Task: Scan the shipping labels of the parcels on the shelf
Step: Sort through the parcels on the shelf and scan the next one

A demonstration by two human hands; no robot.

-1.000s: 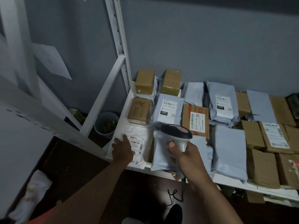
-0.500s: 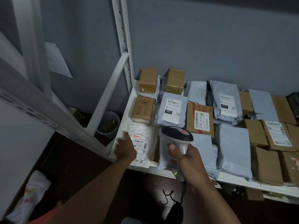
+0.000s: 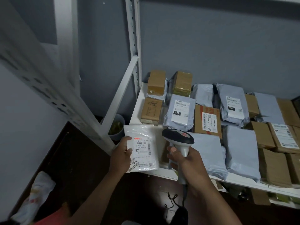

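1. Hands sit nearest the camera: the left hand (image 3: 122, 154) grips the left edge of a white plastic parcel (image 3: 141, 147), thumb on top and fingers curled underneath, holding it over the front left corner of the shelf (image 3: 164, 171) with its label face up.
2. Right hand (image 3: 186, 161) is wrapped round the handle of the barcode scanner (image 3: 178, 138), fingers closed on the grip; the scanner's black head sits just right of the white parcel and faces away toward the shelf, and its cable hangs down toward the dark floor.
3. To scan well, I judge the scanner head needs to turn left and tip down toward the shipping label (image 3: 142, 146), with the parcel kept flat so the glossy film does not wrinkle or glare across the barcode.
4. Both forearms reach forward and slightly inward from the bottom of the view, wrists roughly level with the shelf edge.
5. Farther back, more parcels cover the shelf: a grey mailer marked 231 (image 3: 179, 111), a brown box with a sideways label (image 3: 207, 121), another labelled grey mailer (image 3: 232, 104), plus plain cardboard boxes along the right and against the grey wall.
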